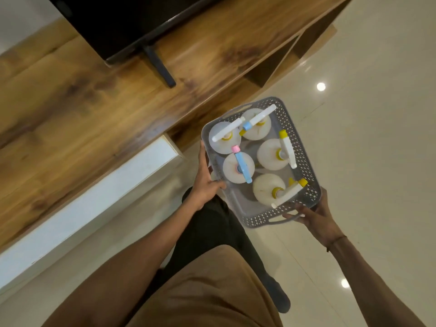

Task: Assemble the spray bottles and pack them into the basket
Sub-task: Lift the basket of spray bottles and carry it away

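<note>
Carrying the grey basket (304, 147) between both hands, the person stands over a pale tiled floor (377, 161) just right of a long wooden cabinet (94, 109). Five white spray bottles (238, 167) stand upright inside it, each with its trigger head fitted, so assembly and packing look done. The basket's long axis runs from near-right to far-left, tilted toward the cabinet. The left hand (206, 182) grips the middle of the long left wall, thumb hooked over the rim and fingers under or behind it. The right hand (315, 217) holds the near short end, fingers curled round the handle slot there. The far short end, with its own handle slot, has no hand on it and points at the cabinet corner. Any setting down probably turns on this: the cabinet top lies to the far left, on the left hand's side, so that hand would lead while the right pushes from the near end. A television foot (160, 67) stands further along the top
</note>
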